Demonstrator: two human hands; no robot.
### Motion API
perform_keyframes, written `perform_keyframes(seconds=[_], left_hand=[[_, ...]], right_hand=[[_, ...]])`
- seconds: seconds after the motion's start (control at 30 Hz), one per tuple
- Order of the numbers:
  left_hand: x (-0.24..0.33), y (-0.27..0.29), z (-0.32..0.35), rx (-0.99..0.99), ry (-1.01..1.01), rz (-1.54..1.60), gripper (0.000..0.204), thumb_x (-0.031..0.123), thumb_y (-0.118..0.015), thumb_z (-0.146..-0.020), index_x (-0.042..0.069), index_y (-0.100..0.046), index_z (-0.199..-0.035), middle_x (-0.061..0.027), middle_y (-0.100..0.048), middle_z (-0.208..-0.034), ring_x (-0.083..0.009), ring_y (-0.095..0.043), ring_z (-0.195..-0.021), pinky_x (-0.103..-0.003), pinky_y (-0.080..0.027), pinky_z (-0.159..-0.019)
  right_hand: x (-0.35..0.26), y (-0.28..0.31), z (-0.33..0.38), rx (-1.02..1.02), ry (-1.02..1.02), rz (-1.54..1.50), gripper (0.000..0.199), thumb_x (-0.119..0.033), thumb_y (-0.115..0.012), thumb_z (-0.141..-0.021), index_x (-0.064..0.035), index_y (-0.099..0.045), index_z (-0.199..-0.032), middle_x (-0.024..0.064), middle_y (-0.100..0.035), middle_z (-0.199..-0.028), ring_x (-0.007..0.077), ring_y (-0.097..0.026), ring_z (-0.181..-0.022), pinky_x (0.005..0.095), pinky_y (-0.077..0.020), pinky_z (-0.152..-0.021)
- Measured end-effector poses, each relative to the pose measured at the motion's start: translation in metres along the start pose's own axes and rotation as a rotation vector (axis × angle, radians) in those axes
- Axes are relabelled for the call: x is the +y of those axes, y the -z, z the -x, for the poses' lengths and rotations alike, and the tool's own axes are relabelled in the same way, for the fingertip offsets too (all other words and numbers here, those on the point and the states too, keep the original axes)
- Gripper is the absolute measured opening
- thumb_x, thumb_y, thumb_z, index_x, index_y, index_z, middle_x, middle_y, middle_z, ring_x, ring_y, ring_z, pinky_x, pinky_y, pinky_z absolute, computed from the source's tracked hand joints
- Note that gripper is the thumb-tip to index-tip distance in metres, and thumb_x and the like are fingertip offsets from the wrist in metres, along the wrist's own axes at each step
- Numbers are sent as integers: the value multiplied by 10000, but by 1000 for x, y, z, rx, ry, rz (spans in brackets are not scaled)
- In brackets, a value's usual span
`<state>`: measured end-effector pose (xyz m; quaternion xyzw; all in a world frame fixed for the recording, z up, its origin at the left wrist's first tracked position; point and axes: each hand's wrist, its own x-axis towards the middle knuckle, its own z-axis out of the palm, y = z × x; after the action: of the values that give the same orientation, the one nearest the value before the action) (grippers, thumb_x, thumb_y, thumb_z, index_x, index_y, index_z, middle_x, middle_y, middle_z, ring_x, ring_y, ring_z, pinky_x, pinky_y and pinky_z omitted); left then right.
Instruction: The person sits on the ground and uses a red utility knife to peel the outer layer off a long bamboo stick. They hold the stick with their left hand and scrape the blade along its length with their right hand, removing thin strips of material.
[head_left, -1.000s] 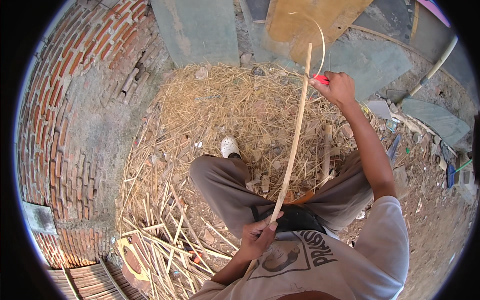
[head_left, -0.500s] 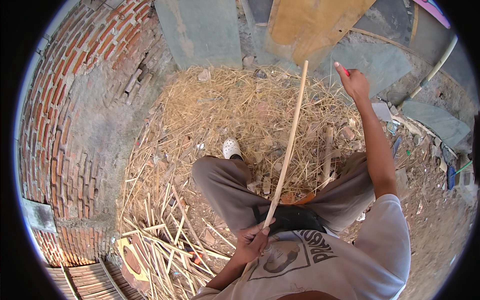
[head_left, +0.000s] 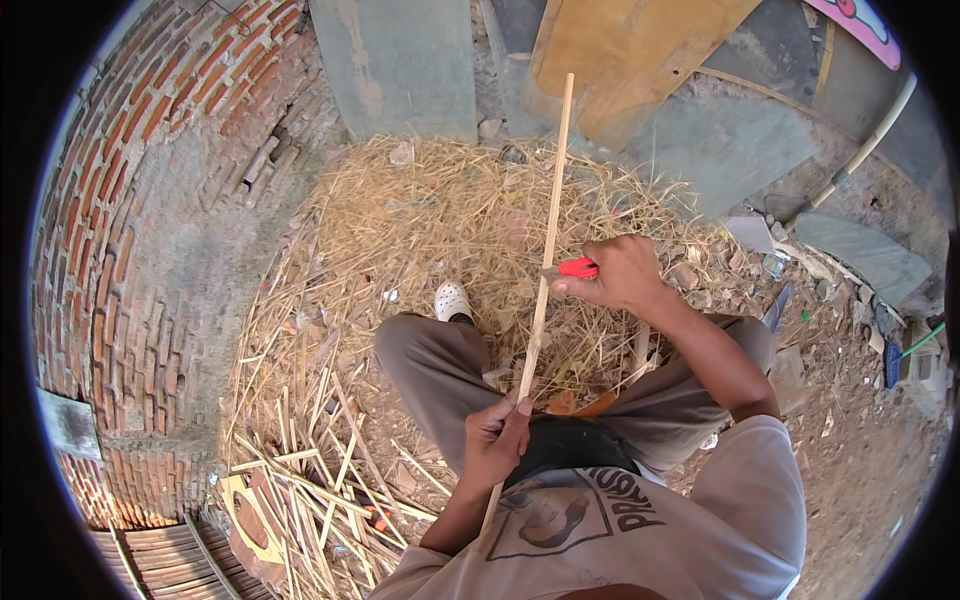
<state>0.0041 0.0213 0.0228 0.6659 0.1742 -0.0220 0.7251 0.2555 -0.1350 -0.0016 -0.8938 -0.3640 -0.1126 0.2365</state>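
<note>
A long, pale bamboo strip (head_left: 553,215) slants away from my lap over the straw-like shavings. My left hand (head_left: 494,440) is closed round its lower part, and the near end passes down beside my shirt. In my closed right hand (head_left: 628,274) is a red-handled knife (head_left: 579,268). Its short, dark blade end meets the strip about midway along; the exact contact is too small to make out. A black pad (head_left: 575,447) lies across my lap, under the strip.
Several split strips (head_left: 330,490) lie heaped to my left, by a yellow cut-out piece (head_left: 250,515). Shavings (head_left: 420,215) cover the ground ahead. A brick wall (head_left: 120,300) rises at left; boards (head_left: 400,70) lean at the back, with a pale pipe (head_left: 880,130) at right.
My right hand has come down and left, bringing the knife from the far right to the strip. My left hand has moved slightly up, and the strip's far end has shifted left and farther out.
</note>
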Motion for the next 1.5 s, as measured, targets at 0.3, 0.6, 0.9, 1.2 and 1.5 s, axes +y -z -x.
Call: perform_keyframes(seconds=[0.3,0.6,0.9,1.2,1.5], left_hand=[[-1,-2,-2,55,-13,-22,324,111,-535,-996,36,-585,-1307,55,-455,-552,-13,-377,-468,-200,-293,-435],[-1,-5,2,27,-8,-34,338,97,-547,-987,30,-573,-1318,90,-435,-625,8,-357,-539,-183,-280,-473],[-13,-5,20,-101,-24,-110,347,49,-540,-980,10,-557,-1324,97,-419,-671,4,-343,-606,-178,-281,-517],[-11,10,59,-243,125,-64,357,36,-520,-984,24,-550,-1339,83,-442,-667,-3,-347,-598,-176,-287,-522],[-24,23,54,-149,126,142,331,139,-470,-1025,2,-555,-1314,49,-407,-513,-26,-341,-422,-201,-290,-443]], right_hand=[[-26,-7,16,11,169,-50,756,-830,-572,-687,-91,-542,-528,79,-469,-434,279,-525,-402,405,-411,-433],[15,-7,-9,109,72,71,775,-835,-564,-687,-72,-560,-554,103,-472,-441,311,-541,-429,421,-441,-455],[74,5,-36,128,-310,186,762,-797,-502,-769,-63,-684,-676,140,-600,-554,328,-618,-550,436,-474,-522],[133,35,-54,120,-715,100,854,-820,-405,-803,-23,-709,-765,224,-666,-748,372,-666,-803,468,-497,-731],[122,36,-43,71,-759,-13,863,-803,-357,-834,-16,-698,-748,199,-664,-699,378,-664,-754,465,-497,-709]])
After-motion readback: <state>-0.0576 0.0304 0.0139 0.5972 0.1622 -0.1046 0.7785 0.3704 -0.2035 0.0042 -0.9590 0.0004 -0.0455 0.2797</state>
